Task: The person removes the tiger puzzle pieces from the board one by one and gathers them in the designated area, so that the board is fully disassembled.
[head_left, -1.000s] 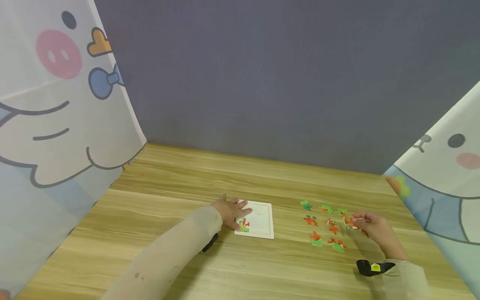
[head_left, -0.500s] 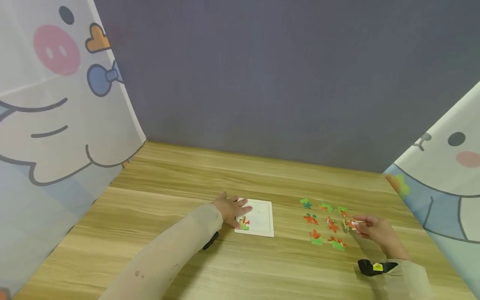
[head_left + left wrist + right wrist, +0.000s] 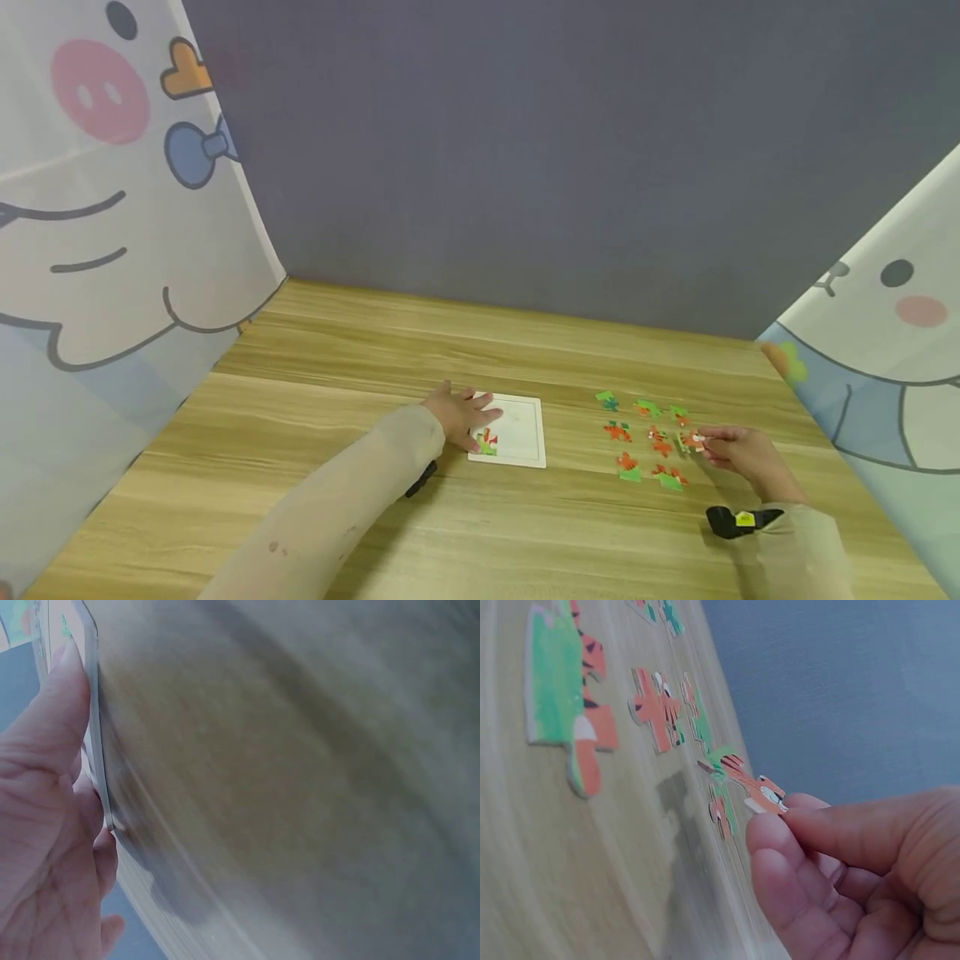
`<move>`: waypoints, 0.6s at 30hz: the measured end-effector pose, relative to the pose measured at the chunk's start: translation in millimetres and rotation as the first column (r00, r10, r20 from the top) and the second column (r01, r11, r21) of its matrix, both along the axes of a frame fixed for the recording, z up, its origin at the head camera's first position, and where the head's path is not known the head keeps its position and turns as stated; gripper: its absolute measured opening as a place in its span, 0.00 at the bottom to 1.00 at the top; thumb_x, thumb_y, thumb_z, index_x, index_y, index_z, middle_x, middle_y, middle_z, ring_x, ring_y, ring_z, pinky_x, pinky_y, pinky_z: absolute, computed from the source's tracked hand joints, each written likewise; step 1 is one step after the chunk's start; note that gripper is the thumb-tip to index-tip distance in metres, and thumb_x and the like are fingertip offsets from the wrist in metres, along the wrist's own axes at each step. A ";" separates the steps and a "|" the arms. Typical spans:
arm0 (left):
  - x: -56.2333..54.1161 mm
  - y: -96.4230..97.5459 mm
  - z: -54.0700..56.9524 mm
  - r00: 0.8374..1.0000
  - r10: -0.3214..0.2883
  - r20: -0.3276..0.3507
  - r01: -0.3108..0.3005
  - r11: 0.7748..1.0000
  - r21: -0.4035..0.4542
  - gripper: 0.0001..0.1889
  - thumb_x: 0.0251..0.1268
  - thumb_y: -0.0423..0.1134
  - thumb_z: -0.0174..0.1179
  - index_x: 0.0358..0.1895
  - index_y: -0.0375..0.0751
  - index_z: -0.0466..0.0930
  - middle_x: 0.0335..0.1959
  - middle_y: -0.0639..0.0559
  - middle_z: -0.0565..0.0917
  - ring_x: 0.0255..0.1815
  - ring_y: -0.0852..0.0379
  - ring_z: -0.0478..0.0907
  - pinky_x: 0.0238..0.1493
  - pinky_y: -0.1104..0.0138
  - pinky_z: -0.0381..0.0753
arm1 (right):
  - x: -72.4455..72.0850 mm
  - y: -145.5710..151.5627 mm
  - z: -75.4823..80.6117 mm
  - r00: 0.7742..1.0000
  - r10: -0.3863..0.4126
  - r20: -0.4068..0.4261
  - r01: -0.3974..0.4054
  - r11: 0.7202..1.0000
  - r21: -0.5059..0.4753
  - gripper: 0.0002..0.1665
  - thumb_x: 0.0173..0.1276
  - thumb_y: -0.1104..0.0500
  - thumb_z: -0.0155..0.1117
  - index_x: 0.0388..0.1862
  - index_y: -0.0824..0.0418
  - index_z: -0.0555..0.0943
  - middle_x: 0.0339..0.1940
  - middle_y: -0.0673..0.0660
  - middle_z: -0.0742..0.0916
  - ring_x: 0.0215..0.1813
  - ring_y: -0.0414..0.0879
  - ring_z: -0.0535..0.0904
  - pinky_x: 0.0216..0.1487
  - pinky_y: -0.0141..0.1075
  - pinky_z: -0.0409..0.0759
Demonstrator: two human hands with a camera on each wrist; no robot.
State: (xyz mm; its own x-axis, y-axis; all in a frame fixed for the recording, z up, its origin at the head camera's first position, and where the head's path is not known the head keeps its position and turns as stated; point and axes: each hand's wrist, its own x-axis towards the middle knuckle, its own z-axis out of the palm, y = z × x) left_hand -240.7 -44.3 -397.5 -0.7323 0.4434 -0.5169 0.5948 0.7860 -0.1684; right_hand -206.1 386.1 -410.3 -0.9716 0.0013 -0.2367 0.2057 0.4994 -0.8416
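Observation:
My left hand [image 3: 456, 417] lies with spread fingers over the left side of a white square puzzle tray [image 3: 521, 429]. In the left wrist view its thumb [image 3: 64, 697] rests on the tray's rim. One green and red puzzle piece [image 3: 487, 443] sits in the tray's near left corner, partly beside the thumb. On the right, my right hand [image 3: 748, 457] pinches an orange, white and green puzzle piece [image 3: 742, 776] between thumb and fingers. That piece is raised off the table, with a shadow below it in the right wrist view.
Several loose puzzle pieces [image 3: 660, 442] lie in rough rows between the tray and my right hand. The wooden table [image 3: 375, 350] ends at a grey partition [image 3: 525, 167] behind. Cartoon-printed cloth panels [image 3: 97, 208] stand on the left and right sides.
The pinched piece has turned in my right hand's fingers, now showing its printed face more. My left hand stays on the tray. The head view has shifted slightly.

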 end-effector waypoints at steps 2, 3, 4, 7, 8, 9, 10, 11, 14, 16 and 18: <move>0.0 0.2 0.5 1.000 0.000 0.003 0.000 1.000 -0.002 0.41 0.62 0.68 0.46 0.77 0.69 0.40 0.77 0.66 0.39 0.77 0.60 0.41 0.73 0.50 0.43 | -0.9 0.3 -1.8 1.000 -0.012 0.005 0.012 0.999 -0.034 0.20 0.70 0.71 0.52 0.54 0.88 0.69 0.32 0.46 0.85 0.32 0.36 0.82 0.36 0.32 0.82; -0.1 0.3 0.6 1.000 -0.001 0.003 0.001 1.000 -0.002 0.41 0.62 0.68 0.46 0.77 0.69 0.40 0.77 0.66 0.39 0.77 0.60 0.41 0.73 0.50 0.43 | -1.2 0.4 -2.8 1.000 -0.015 0.006 0.016 0.999 -0.048 0.20 0.70 0.71 0.52 0.54 0.88 0.69 0.32 0.46 0.85 0.31 0.36 0.83 0.36 0.31 0.82; 0.1 0.5 0.7 1.000 0.000 0.001 0.000 1.000 0.002 0.41 0.62 0.68 0.47 0.77 0.69 0.40 0.77 0.65 0.40 0.77 0.60 0.41 0.73 0.50 0.43 | -1.6 0.5 -3.6 1.000 -0.019 0.007 0.019 0.998 -0.059 0.20 0.70 0.71 0.52 0.54 0.88 0.69 0.32 0.46 0.85 0.31 0.36 0.83 0.36 0.31 0.82; 0.3 0.4 0.8 1.000 -0.006 -0.003 0.006 1.000 0.006 0.41 0.63 0.67 0.46 0.77 0.68 0.40 0.78 0.65 0.40 0.77 0.59 0.41 0.73 0.50 0.43 | -2.5 0.8 -5.4 0.999 -0.030 0.018 0.032 0.996 -0.085 0.19 0.71 0.71 0.51 0.53 0.88 0.69 0.31 0.47 0.85 0.31 0.36 0.83 0.36 0.31 0.82; 0.5 0.3 0.7 1.000 -0.006 -0.003 0.006 1.000 0.008 0.41 0.63 0.67 0.46 0.77 0.68 0.40 0.78 0.65 0.40 0.77 0.59 0.41 0.73 0.50 0.44 | -2.8 1.0 -5.8 0.999 -0.033 0.021 0.035 0.996 -0.088 0.19 0.71 0.72 0.51 0.53 0.88 0.70 0.31 0.47 0.85 0.31 0.36 0.83 0.35 0.30 0.82; 0.9 0.2 0.9 1.000 -0.007 -0.003 0.007 1.000 0.010 0.41 0.63 0.67 0.46 0.77 0.68 0.40 0.77 0.65 0.40 0.77 0.59 0.41 0.73 0.50 0.43 | -3.1 1.1 -6.2 0.999 -0.032 0.022 0.034 0.996 -0.086 0.18 0.71 0.72 0.51 0.52 0.88 0.70 0.31 0.48 0.85 0.31 0.36 0.83 0.35 0.30 0.82; 1.3 0.0 1.3 1.000 -0.005 0.000 0.005 1.000 0.013 0.41 0.63 0.67 0.46 0.77 0.68 0.40 0.77 0.65 0.40 0.77 0.59 0.41 0.73 0.49 0.43 | -3.5 1.1 -6.5 0.999 -0.038 0.025 0.040 0.995 -0.089 0.18 0.71 0.72 0.51 0.52 0.88 0.70 0.31 0.48 0.85 0.31 0.36 0.83 0.35 0.30 0.82; 1.8 -0.3 1.7 1.000 -0.004 0.002 0.004 1.000 0.016 0.41 0.63 0.67 0.47 0.77 0.68 0.40 0.77 0.65 0.40 0.77 0.59 0.41 0.73 0.49 0.43 | -3.8 1.2 -6.7 0.999 -0.040 0.027 0.043 0.995 -0.089 0.18 0.71 0.72 0.51 0.52 0.88 0.71 0.31 0.48 0.85 0.30 0.36 0.83 0.35 0.30 0.82; 3.2 -0.5 2.7 1.000 0.001 0.006 -0.002 1.000 0.020 0.41 0.63 0.67 0.47 0.77 0.68 0.41 0.78 0.65 0.39 0.77 0.59 0.41 0.73 0.50 0.43 | -4.4 0.6 -7.5 0.998 -0.049 0.030 0.052 0.994 -0.099 0.18 0.71 0.72 0.51 0.52 0.89 0.70 0.30 0.48 0.86 0.30 0.36 0.83 0.34 0.30 0.82; 3.8 -0.5 3.2 1.000 0.001 0.001 -0.001 1.000 0.020 0.40 0.63 0.66 0.47 0.77 0.68 0.41 0.78 0.65 0.40 0.77 0.60 0.41 0.73 0.50 0.43 | -4.7 0.0 -8.0 0.998 -0.058 0.035 0.061 0.992 -0.113 0.18 0.71 0.72 0.50 0.52 0.89 0.69 0.29 0.48 0.86 0.30 0.37 0.83 0.34 0.30 0.82; 4.2 -0.3 3.6 1.000 -0.001 -0.004 0.001 1.000 0.017 0.40 0.64 0.66 0.47 0.77 0.68 0.42 0.77 0.65 0.40 0.77 0.60 0.42 0.73 0.51 0.44 | -5.1 -0.3 -8.2 0.997 -0.066 0.042 0.071 0.989 -0.127 0.19 0.70 0.73 0.50 0.52 0.90 0.69 0.28 0.48 0.86 0.29 0.37 0.83 0.34 0.30 0.82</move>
State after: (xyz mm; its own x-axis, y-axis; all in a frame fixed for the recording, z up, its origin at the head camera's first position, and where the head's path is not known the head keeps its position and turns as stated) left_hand -236.5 -44.6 -393.9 -0.7342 0.4525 -0.5061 0.5945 0.7885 -0.1575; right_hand -211.2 385.7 -418.5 -0.9605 0.0349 -0.2760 0.2689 0.3712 -0.8888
